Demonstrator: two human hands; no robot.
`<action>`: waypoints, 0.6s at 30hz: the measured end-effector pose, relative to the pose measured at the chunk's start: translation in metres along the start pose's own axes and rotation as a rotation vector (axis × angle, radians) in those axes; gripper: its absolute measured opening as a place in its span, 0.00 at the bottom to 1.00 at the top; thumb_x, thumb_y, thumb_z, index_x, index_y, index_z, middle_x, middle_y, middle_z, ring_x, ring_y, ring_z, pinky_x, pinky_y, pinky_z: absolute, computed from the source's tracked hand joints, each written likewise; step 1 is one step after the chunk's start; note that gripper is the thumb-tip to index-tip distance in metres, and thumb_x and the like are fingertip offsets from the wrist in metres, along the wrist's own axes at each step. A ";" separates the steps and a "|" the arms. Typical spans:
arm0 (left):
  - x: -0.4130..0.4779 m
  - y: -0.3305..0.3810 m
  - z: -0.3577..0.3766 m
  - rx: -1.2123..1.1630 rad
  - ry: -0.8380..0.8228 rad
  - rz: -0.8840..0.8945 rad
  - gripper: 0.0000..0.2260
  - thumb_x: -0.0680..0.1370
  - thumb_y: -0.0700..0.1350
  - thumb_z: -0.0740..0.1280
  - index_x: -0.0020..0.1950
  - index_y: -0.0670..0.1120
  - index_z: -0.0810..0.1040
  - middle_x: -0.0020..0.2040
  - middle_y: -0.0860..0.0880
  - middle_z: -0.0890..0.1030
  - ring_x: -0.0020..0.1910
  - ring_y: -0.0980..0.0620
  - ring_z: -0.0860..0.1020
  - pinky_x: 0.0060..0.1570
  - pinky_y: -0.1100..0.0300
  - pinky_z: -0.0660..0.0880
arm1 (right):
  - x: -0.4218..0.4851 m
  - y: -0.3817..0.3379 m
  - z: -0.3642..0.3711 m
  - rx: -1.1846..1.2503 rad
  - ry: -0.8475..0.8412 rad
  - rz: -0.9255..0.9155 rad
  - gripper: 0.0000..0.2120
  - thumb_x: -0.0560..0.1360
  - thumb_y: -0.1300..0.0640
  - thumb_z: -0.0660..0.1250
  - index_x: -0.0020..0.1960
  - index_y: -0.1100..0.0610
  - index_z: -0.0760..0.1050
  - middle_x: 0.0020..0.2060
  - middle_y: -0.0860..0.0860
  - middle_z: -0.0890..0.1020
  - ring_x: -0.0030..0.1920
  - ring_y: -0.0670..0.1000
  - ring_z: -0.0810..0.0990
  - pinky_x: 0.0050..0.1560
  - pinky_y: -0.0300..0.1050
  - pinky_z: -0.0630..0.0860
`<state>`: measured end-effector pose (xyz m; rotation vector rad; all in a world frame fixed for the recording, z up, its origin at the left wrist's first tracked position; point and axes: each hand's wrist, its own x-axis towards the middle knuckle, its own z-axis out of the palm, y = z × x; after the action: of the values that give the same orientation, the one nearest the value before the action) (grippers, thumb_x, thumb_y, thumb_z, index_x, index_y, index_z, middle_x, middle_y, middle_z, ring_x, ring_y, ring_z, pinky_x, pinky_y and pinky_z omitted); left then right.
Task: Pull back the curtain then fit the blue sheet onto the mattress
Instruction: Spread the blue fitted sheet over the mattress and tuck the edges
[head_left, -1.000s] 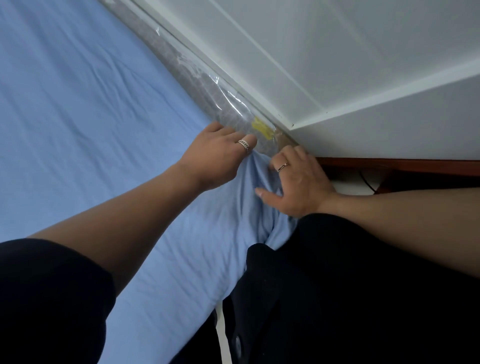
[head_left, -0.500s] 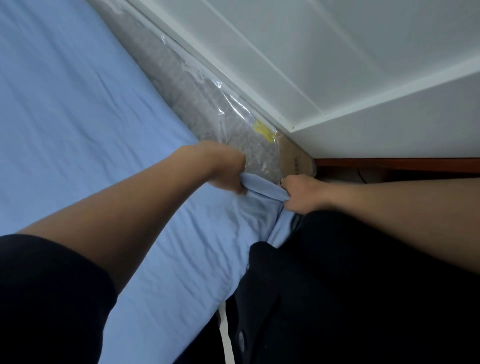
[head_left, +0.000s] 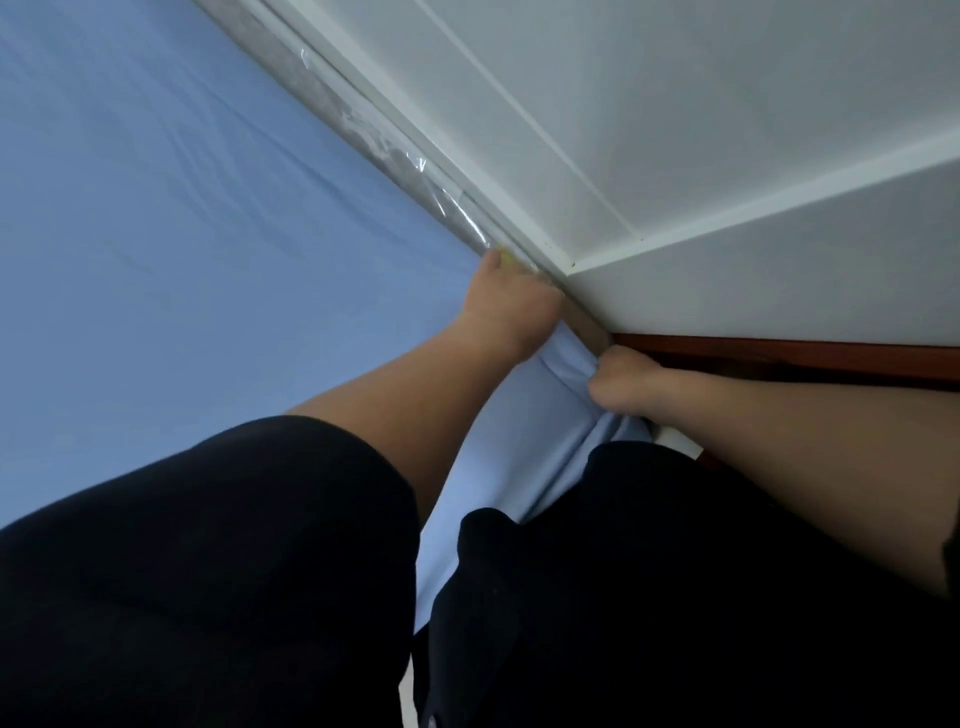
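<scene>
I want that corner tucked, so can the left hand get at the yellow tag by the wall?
Probably yes: the left hand already lies at the yellow tag on the plastic-wrapped mattress, nothing between.

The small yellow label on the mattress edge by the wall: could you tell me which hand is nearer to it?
Left. The left hand sits right against the yellow label, its fingers touching it. The right hand is lower, near the wooden frame, bunching the blue sheet.
</scene>
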<state>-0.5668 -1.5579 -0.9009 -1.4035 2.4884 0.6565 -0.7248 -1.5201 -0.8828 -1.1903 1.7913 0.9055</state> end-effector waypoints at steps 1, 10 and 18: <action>-0.002 -0.001 0.008 -0.012 0.043 -0.028 0.11 0.79 0.44 0.63 0.55 0.46 0.83 0.54 0.46 0.82 0.57 0.43 0.77 0.61 0.50 0.63 | 0.002 0.000 0.001 0.053 -0.009 0.009 0.09 0.77 0.62 0.62 0.54 0.64 0.77 0.52 0.61 0.81 0.52 0.61 0.81 0.41 0.43 0.71; -0.041 -0.042 0.001 0.117 0.260 -0.064 0.07 0.68 0.46 0.64 0.38 0.45 0.79 0.46 0.46 0.75 0.44 0.43 0.73 0.39 0.54 0.60 | -0.009 0.015 -0.004 -0.041 -0.334 0.045 0.31 0.65 0.54 0.79 0.63 0.62 0.74 0.54 0.56 0.80 0.52 0.57 0.81 0.50 0.47 0.80; -0.041 -0.054 0.003 -0.090 0.059 -0.208 0.10 0.78 0.37 0.56 0.56 0.45 0.74 0.57 0.46 0.72 0.35 0.41 0.71 0.27 0.57 0.56 | -0.007 0.018 0.013 -0.475 0.019 -0.038 0.18 0.80 0.54 0.58 0.68 0.54 0.74 0.67 0.54 0.75 0.64 0.59 0.77 0.60 0.52 0.75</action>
<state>-0.5000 -1.5497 -0.9028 -1.7087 2.3383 0.7000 -0.7368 -1.5005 -0.8798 -1.5212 1.6061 1.3490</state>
